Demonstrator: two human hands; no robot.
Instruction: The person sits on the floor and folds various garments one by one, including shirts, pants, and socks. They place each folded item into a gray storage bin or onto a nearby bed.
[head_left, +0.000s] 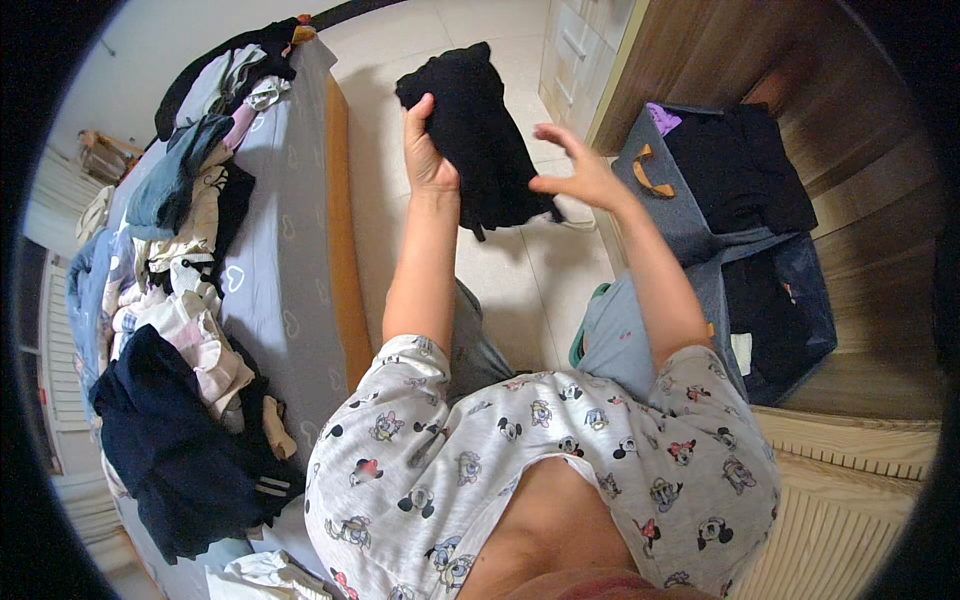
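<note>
A folded black garment (487, 142) is held up over the tiled floor in front of me. My left hand (429, 154) grips its left side, thumb on the near face and the fingers hidden behind the cloth. My right hand (574, 169) is at the garment's lower right edge, fingers spread and curved, with nothing seen between them; whether a fingertip touches the cloth is hard to tell. To my right, a grey fabric storage box (664, 180) with a tan handle (651, 174) holds black clothes (739, 169) and a purple piece (663, 118).
A second fabric box (821, 322) with dark clothing stands nearer me inside the wooden wardrobe (885, 247). Along my left runs a bed (262, 225) heaped with clothes, including a navy garment (172, 442). A drawer unit (574, 67) stands ahead, and slatted wooden furniture (832, 480) at lower right.
</note>
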